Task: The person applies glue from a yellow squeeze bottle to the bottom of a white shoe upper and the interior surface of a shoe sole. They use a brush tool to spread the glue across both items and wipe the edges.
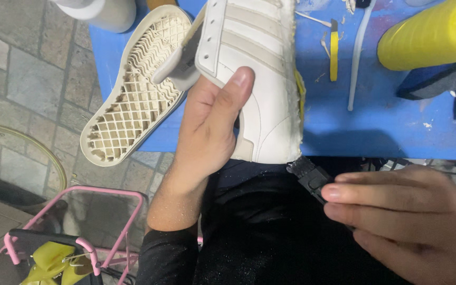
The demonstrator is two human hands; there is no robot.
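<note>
My left hand (209, 124) grips a white sneaker upper (257, 68) with beige side stripes, thumb pressed on its side, its sole side turned right with yellowish glue along the edge. My right hand (402, 221) holds a small black brush (308, 177), bristle end just below the shoe's heel. A detached cream sole (133, 89) with a lattice inside lies on the blue table's (386, 132) left edge, overhanging it.
On the table lie a yellow-handled tool (334, 50), a thin white stick (359, 53), a yellow cylinder (428, 34) and dark cloth (449, 87). A pink metal frame (106, 211) holding yellow things stands on the stone floor at lower left. A white container (104, 11) stands at the top left.
</note>
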